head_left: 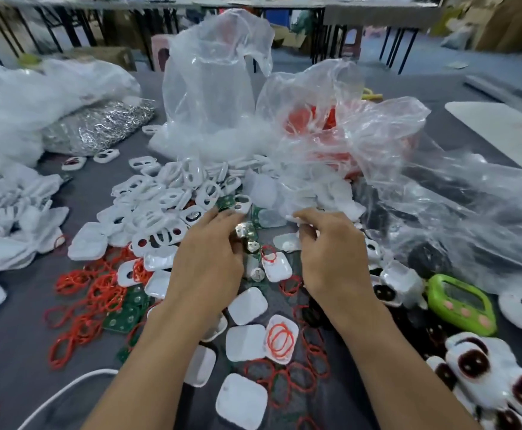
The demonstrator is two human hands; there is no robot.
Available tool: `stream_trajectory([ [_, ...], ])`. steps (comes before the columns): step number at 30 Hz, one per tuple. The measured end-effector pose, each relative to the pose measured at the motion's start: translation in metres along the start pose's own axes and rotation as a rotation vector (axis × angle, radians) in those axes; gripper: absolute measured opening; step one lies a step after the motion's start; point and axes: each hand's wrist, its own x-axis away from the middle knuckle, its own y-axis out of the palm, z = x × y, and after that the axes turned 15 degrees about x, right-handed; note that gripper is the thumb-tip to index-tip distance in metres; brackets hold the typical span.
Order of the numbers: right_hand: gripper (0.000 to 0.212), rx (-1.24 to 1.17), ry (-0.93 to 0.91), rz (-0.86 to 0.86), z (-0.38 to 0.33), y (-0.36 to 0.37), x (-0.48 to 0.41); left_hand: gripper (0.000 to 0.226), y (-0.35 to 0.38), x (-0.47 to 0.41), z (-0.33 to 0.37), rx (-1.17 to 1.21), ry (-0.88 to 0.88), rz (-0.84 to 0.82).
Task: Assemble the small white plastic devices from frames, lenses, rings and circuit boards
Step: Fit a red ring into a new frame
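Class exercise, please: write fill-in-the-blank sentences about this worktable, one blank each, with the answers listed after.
1. The loose rings on the table are ____.
2. The timer right of the right hand is ____.
3. The cable at the bottom left is ____.
4. The circuit board is held by the ____ hand.
Answers: red; green; white; left.

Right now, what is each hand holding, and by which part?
The left hand pinches a green circuit board by its left edge. The right hand grips a small white piece; where cannot be told.
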Motion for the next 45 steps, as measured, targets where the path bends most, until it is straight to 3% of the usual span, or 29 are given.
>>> stream_trajectory([
  [2,0.04,0.072,-0.041,-0.118,0.005,0.001,-0.002,0.06,0.001,-0.002,-0.007,-0.181,0.007,-0.208],
  [4,0.045,0.109,-0.049,-0.218,0.006,0.003,-0.001,0.068,0.001,-0.001,-0.011,-0.185,-0.006,-0.284],
  [6,0.049,0.088,-0.008,-0.178,0.004,0.001,0.002,0.067,-0.002,0.001,-0.007,0.05,-0.062,-0.201],
  [8,0.056,0.075,-0.007,-0.091,0.001,-0.002,0.004,0.061,-0.005,0.002,-0.004,0.219,-0.089,-0.013],
  [10,0.056,0.037,-0.051,-0.078,-0.003,-0.004,0.007,0.055,-0.009,0.001,-0.005,0.065,-0.046,0.031],
  [12,0.049,-0.023,-0.108,-0.116,-0.01,-0.005,0.011,0.048,-0.008,0.0,-0.009,-0.087,-0.007,-0.058],
  [18,0.033,-0.063,-0.186,-0.275,-0.025,-0.005,0.021,0.034,-0.004,-0.005,-0.007,0.123,-0.047,0.025],
  [21,0.033,-0.079,-0.117,-0.185,-0.022,-0.006,0.019,0.032,-0.005,-0.003,-0.005,0.164,-0.04,0.101],
  [24,0.036,-0.309,0.007,-0.14,-0.021,-0.011,0.014,0.024,-0.012,-0.002,0.005,0.505,-0.071,0.066],
  [27,0.046,-0.621,0.071,-0.2,-0.022,-0.014,0.01,0.032,-0.013,0.002,0.022,1.181,-0.266,-0.289],
  [29,0.027,-0.624,0.042,-0.174,-0.02,-0.017,0.007,0.034,-0.01,0.004,0.025,1.315,-0.384,-0.355],
  [31,0.021,-0.627,0.026,-0.198,-0.015,-0.018,0.004,0.025,-0.007,0.004,0.025,1.256,-0.442,-0.349],
  [34,0.023,-0.698,0.067,-0.339,-0.012,-0.021,0.0,0.015,-0.004,0.004,0.03,1.171,-0.497,-0.235],
  [37,0.014,-0.706,0.159,-0.27,-0.006,-0.025,-0.004,0.016,-0.012,-0.004,0.028,1.255,-0.564,0.112],
  [40,0.014,-0.45,-0.016,-0.202,-0.01,-0.025,0.004,0.008,-0.026,-0.011,0.014,1.292,-0.55,0.332],
  [42,0.007,-0.358,-0.151,-0.293,-0.023,-0.023,0.016,0.008,-0.027,-0.01,0.008,1.276,-0.521,0.352],
  [45,0.023,-0.095,-0.32,-0.396,-0.033,-0.01,0.029,0.017,-0.022,-0.007,0.005,1.159,-0.442,0.325],
])
